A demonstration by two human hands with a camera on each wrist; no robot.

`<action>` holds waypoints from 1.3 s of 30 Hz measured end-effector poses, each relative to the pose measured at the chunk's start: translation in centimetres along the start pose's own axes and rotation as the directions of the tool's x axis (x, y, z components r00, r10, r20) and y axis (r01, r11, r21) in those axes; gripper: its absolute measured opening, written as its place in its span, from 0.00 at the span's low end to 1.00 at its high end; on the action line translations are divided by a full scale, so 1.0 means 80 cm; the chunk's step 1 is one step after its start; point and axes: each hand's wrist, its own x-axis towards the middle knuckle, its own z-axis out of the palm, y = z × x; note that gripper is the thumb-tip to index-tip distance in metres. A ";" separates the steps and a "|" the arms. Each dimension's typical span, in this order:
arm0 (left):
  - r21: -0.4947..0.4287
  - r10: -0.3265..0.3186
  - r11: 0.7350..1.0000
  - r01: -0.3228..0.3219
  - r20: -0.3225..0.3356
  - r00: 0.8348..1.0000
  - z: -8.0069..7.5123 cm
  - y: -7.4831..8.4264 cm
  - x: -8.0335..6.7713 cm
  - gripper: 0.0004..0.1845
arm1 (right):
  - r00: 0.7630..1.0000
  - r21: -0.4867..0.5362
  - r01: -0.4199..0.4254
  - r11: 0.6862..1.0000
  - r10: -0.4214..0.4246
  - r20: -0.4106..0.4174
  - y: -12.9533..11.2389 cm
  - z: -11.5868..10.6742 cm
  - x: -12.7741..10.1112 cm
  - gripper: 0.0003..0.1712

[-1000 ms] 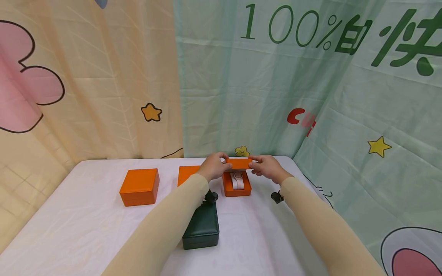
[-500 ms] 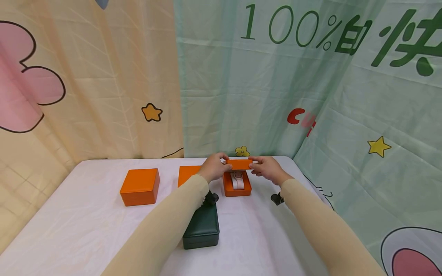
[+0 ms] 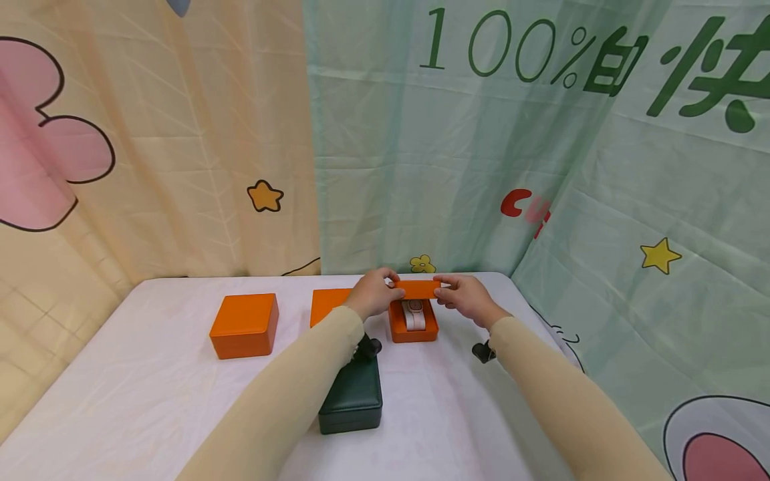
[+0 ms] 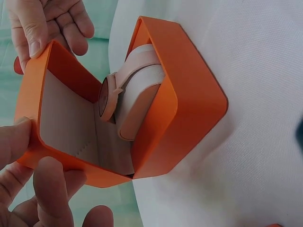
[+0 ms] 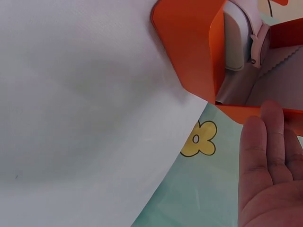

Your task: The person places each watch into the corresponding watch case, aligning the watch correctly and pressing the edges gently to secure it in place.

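Note:
Near the back edge of the table stands an orange watch box with its hinged lid partly raised. Inside, a wristwatch with a pale pink strap is wrapped round a light cushion. My left hand holds the left side of the lid, its thumb on the lid's front. On the opposite side, my right hand grips the lid, with thumb at the front corner. In the right wrist view, several fingers of the right hand lie along the lid's side. The lid's pale lining shows.
Left of my left hand is another orange box, partly hidden by that arm. A dark green box lies closer, below my left forearm. Farther left sits a closed orange box. Printed curtains hang behind the white-covered table.
The lid has tipped slightly forward and down, covering a bit more of the watch in the head view. Both hands have lowered slightly with it. The other boxes have stayed put.

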 end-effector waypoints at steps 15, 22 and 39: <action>-0.009 0.004 1.000 -0.004 0.017 1.000 -0.002 0.002 -0.006 0.17 | 1.000 0.023 -0.022 0.999 0.023 -0.021 0.008 0.007 -0.007 0.27; -0.007 -0.004 1.000 0.004 0.012 1.000 0.000 0.002 -0.008 0.15 | 0.999 0.024 -0.028 0.999 0.029 -0.026 0.011 0.009 -0.008 0.27; 0.013 0.005 1.000 -0.005 0.033 0.999 0.000 0.000 -0.007 0.15 | 0.999 0.014 -0.013 1.000 0.014 -0.041 0.010 0.012 -0.015 0.26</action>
